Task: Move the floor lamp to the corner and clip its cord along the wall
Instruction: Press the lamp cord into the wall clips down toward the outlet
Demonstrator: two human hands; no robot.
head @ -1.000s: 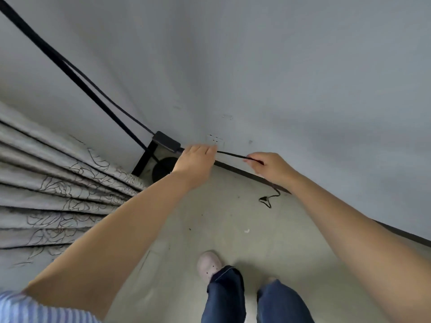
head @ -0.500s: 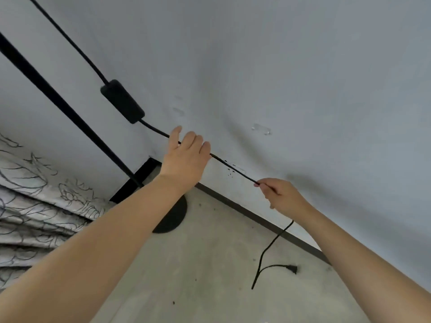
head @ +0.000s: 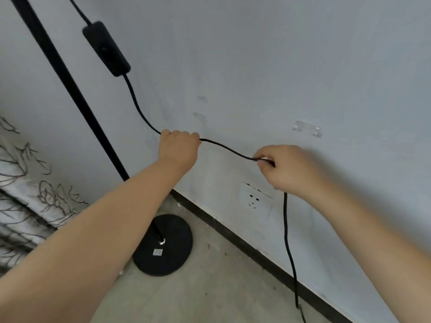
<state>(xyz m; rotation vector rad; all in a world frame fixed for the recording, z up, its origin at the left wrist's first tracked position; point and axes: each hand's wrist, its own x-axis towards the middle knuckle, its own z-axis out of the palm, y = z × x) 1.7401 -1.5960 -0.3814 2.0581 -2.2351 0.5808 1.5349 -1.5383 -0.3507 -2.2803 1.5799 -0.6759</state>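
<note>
The black floor lamp stands in the corner, its thin pole (head: 70, 89) rising from a round base (head: 172, 248) on the floor. Its black cord (head: 226, 148) drops from an inline switch (head: 106, 48), runs through my left hand (head: 178, 149), sags across to my right hand (head: 283, 167), then hangs down to the floor. Both hands are shut on the cord, close to the wall. Clear adhesive clips are stuck on the wall: one (head: 307, 128) above my right hand, another (head: 199, 118) above my left hand.
A white wall socket (head: 255, 199) sits low on the wall below my right hand. A dark baseboard (head: 245, 243) runs along the grey floor. A patterned curtain (head: 25, 183) hangs at the left beside the lamp.
The view has come closer to the wall and lower. Both hands have kept the cord, which is now slacker, and the socket and clear clips have come into sight.
</note>
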